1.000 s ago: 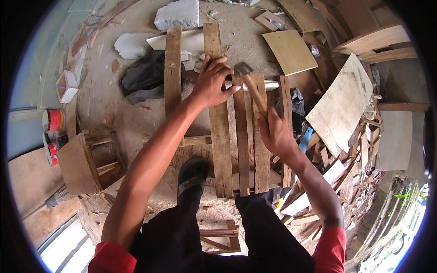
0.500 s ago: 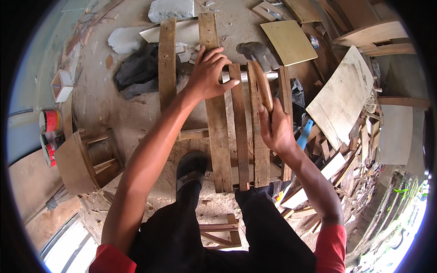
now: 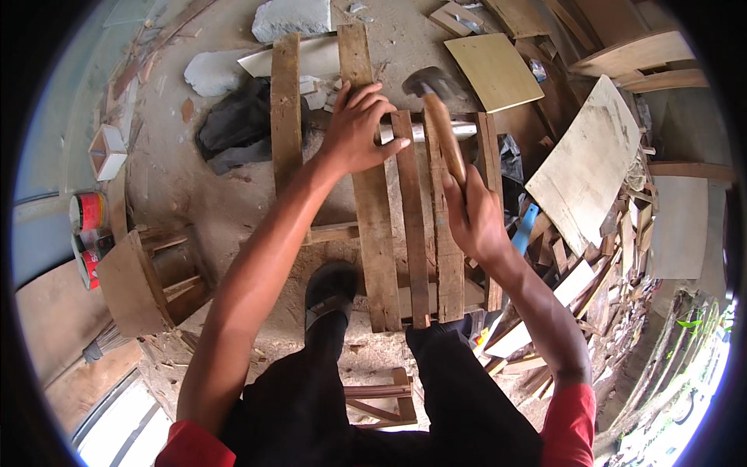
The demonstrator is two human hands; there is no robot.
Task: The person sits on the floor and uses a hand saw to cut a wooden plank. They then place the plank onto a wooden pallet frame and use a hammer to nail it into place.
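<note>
My right hand point(image 3: 476, 219) is wrapped round the wooden handle of a hammer point(image 3: 445, 134). The hammer's dark head, blurred by motion, hovers past the far ends of the wooden slats. My left hand point(image 3: 354, 138) lies over a long wooden plank point(image 3: 374, 233), fingers apart and thumb stretched to the narrow slat point(image 3: 412, 233) beside it. To the right run a rough slat point(image 3: 449, 265) and a thinner outer slat point(image 3: 489, 148). These pieces lie side by side across wooden crosspieces. Any nail is too small to make out.
Another plank point(image 3: 285, 117) stands apart on the left, near a black bag point(image 3: 237, 124). Scrap wood and a pale board point(image 3: 587, 163) crowd the right, beside a blue-handled tool point(image 3: 525, 222). A small wooden box point(image 3: 136, 284) and red-labelled cans point(image 3: 89, 212) are at left.
The hammer head has lifted slightly and moved left, and my right hand has shifted a little with it. My left hand stays on the plank.
</note>
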